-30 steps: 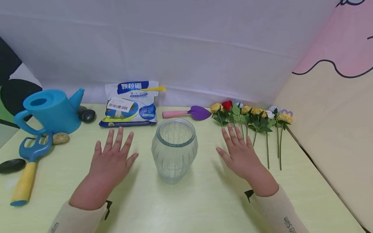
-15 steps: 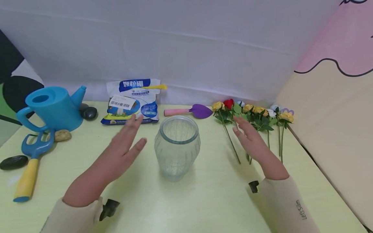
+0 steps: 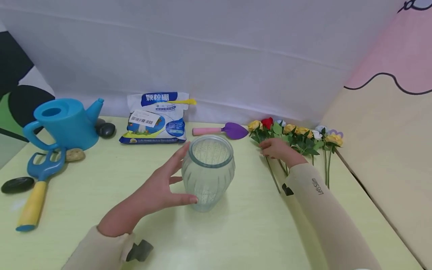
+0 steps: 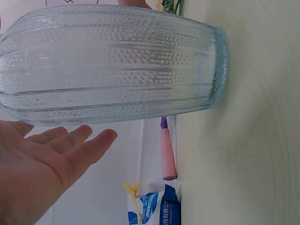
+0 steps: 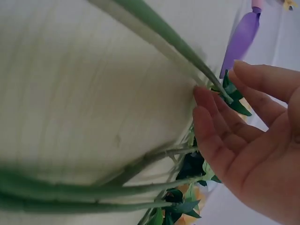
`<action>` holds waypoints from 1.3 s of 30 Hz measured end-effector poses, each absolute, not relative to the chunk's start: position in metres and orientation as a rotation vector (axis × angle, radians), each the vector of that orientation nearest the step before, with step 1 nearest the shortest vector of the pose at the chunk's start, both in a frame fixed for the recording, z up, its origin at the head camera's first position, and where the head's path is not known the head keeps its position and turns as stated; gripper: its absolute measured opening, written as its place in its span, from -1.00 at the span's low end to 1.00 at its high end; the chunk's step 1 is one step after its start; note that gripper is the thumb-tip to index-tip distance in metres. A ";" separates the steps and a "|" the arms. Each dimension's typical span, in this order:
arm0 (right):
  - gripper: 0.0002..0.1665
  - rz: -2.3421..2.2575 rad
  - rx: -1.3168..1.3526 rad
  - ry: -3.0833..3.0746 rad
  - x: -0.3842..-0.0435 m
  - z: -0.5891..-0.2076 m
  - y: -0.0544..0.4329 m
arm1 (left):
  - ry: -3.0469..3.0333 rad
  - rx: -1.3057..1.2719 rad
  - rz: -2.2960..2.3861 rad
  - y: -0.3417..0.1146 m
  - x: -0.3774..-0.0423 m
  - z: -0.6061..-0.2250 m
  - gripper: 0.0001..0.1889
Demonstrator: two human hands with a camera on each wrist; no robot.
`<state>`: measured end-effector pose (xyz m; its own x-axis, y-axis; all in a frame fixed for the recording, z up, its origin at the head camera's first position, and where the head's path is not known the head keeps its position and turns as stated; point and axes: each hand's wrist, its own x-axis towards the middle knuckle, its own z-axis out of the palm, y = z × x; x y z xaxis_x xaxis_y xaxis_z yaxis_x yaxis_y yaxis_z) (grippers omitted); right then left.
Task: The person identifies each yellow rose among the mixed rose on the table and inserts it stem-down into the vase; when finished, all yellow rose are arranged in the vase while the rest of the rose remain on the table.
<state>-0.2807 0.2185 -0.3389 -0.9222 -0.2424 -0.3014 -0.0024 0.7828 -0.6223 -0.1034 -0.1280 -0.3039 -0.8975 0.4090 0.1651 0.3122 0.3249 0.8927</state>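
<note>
A clear ribbed glass vase [image 3: 210, 180] stands upright on the table. My left hand [image 3: 156, 193] is at its left side, thumb in front and fingers reaching behind. In the left wrist view the straight fingers [image 4: 91, 145] lie right beside the glass vase [image 4: 117, 65]; whether they touch it I cannot tell. On the right, my right hand [image 3: 278, 150] is among the artificial flowers, just below a yellow rose [image 3: 254, 125]. The right wrist view shows its stem [image 5: 173, 40] between my thumb and bent fingers [image 5: 213, 124], with the fingers not closed on it.
Behind the vase are a fertilizer bag [image 3: 156, 122] and a purple trowel [image 3: 236, 131] with a pink handle. At left stand a blue watering can [image 3: 67, 127], dark stones [image 3: 17, 185] and a yellow-handled hand fork [image 3: 35, 202]. Red, white and yellow flowers [image 3: 303, 132] lie rightward.
From flat above the table, my left hand has turned and moved right to the vase. My right hand has reached forward to the flower stems, its fingers now bent.
</note>
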 end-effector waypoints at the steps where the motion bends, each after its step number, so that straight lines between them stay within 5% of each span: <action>1: -0.56 -0.886 -0.195 2.620 -0.282 -0.339 0.216 | 2.486 0.671 1.638 -0.127 -0.103 -0.305 0.17; 18: -0.52 -1.017 -0.163 2.531 -0.284 -0.327 0.215 | 2.487 0.538 1.672 -0.118 -0.105 -0.309 0.10; 39: -0.55 -2.087 -0.344 2.063 -0.252 -0.183 0.133 | 2.461 0.510 1.667 -0.114 -0.107 -0.307 0.09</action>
